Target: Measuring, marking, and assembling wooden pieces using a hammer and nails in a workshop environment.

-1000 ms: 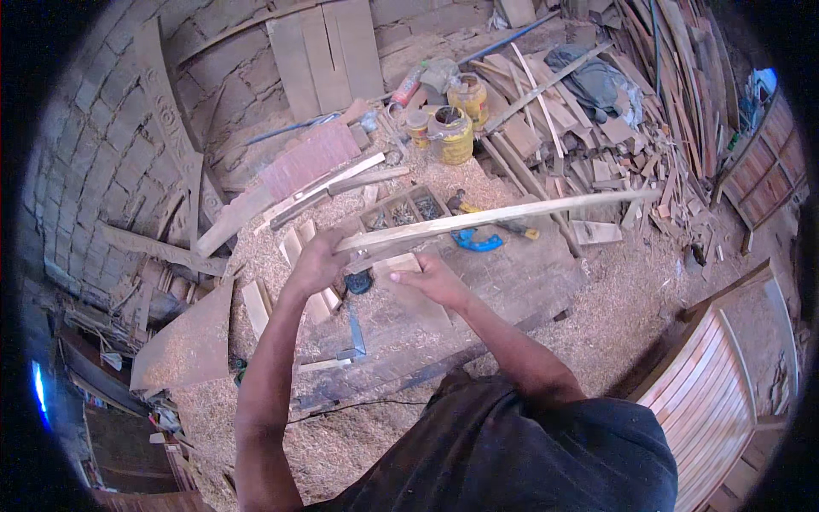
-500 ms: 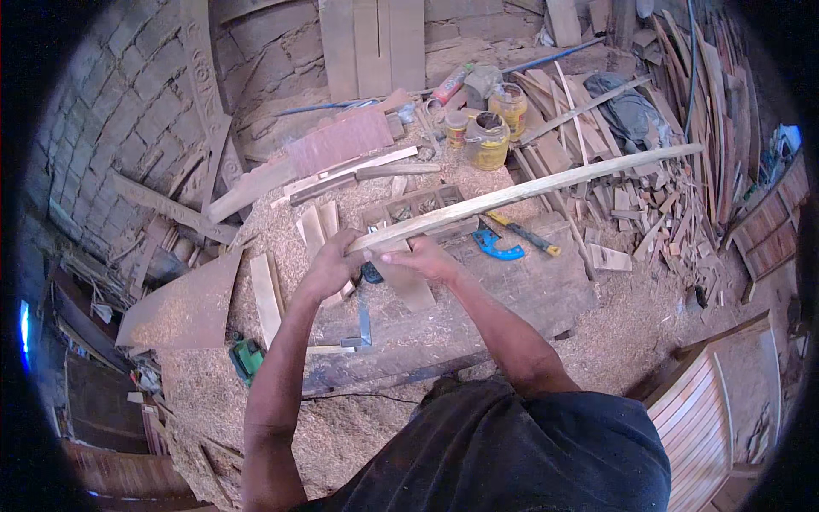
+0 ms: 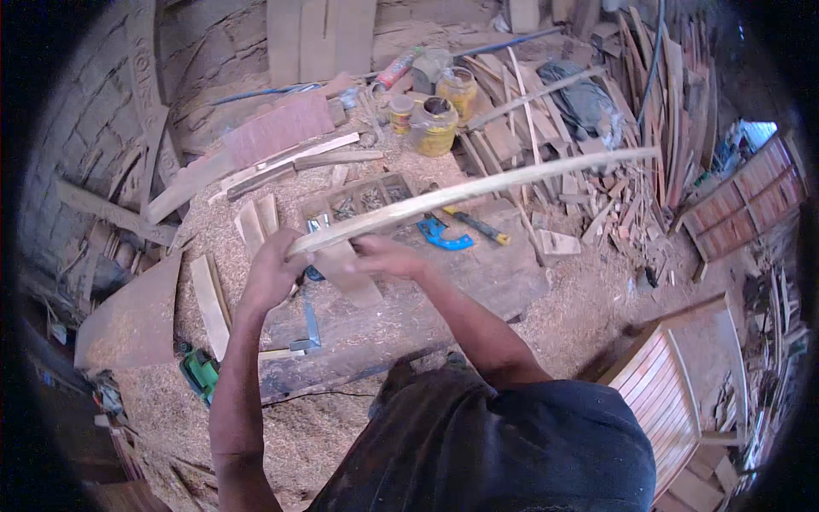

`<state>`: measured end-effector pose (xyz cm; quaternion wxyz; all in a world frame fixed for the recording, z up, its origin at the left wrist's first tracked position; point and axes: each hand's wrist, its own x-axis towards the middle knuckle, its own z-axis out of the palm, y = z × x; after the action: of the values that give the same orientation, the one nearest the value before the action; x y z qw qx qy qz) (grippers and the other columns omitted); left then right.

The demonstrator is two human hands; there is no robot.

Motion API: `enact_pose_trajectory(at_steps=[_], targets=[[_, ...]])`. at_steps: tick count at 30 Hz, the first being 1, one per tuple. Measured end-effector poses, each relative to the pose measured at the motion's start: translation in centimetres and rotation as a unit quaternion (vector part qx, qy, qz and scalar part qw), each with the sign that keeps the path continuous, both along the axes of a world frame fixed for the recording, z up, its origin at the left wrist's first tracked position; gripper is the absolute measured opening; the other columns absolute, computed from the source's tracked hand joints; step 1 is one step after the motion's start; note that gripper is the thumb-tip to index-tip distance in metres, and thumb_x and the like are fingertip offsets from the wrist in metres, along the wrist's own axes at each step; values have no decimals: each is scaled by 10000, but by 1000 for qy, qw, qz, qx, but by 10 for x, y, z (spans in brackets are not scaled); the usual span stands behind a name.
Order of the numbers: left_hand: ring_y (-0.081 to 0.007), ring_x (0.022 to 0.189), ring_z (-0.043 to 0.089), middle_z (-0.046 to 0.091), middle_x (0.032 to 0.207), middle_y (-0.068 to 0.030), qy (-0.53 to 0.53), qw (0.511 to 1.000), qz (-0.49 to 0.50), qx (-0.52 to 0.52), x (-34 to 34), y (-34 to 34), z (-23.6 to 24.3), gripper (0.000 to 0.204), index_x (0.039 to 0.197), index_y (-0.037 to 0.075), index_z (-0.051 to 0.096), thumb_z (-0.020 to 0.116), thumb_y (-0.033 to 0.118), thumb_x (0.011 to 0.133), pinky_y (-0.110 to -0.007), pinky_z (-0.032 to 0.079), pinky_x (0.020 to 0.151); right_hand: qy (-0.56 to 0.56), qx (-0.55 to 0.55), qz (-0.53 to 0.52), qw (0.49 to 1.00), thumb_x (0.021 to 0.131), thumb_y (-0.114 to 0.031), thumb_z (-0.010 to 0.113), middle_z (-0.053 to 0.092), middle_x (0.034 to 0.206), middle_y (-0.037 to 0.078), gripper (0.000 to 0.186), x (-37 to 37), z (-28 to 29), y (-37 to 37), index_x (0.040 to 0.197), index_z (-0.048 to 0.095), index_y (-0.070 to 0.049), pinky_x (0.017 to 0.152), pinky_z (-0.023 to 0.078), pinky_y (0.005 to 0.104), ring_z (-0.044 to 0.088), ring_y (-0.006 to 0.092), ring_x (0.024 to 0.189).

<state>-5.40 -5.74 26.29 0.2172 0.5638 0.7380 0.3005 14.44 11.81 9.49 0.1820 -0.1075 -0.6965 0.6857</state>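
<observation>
A long, slightly curved pale wooden strip slants up to the right above the workbench. My left hand is closed around its near left end. Just below the strip, my right hand has its thumb and fingers apart, slightly blurred, beside a flat tan piece. Whether that piece touches the fingers or lies on the bench I cannot tell. Under the strip sits a compartment box of small hardware. Near my left wrist lies a try square.
A blue-handled saw and a yellow-and-black tool lie right of my hands. Yellow jars stand behind. Left are loose boards and a green power tool. Offcuts pile up at the right.
The whole view has shifted, so the bench and its things appear farther left. My right hand has drawn slightly right along the strip, its fingers now farther from my left hand.
</observation>
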Motion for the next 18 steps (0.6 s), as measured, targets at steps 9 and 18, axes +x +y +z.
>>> enact_pose_trajectory(at_steps=[9, 18], targets=[[-368, 1264, 653, 701, 1235, -174, 12, 999, 39, -1, 11, -18, 7, 401, 1246, 21, 724, 854, 253, 946, -475, 511, 1126, -277, 397, -412, 772, 1054, -347, 699, 709, 1434, 261, 534, 104, -113, 179, 1432, 682, 30, 1212, 453, 488, 623, 423, 1399], [-359, 1262, 656, 715, 1220, -155, 36, 999, 15, 11, 9, -23, 0, 359, 1238, 50, 737, 863, 198, 936, -471, 505, 1131, -429, 339, -389, 741, 1065, -291, 703, 705, 1439, 272, 507, 127, -101, 249, 1433, 672, 56, 1179, 479, 473, 632, 396, 1389]])
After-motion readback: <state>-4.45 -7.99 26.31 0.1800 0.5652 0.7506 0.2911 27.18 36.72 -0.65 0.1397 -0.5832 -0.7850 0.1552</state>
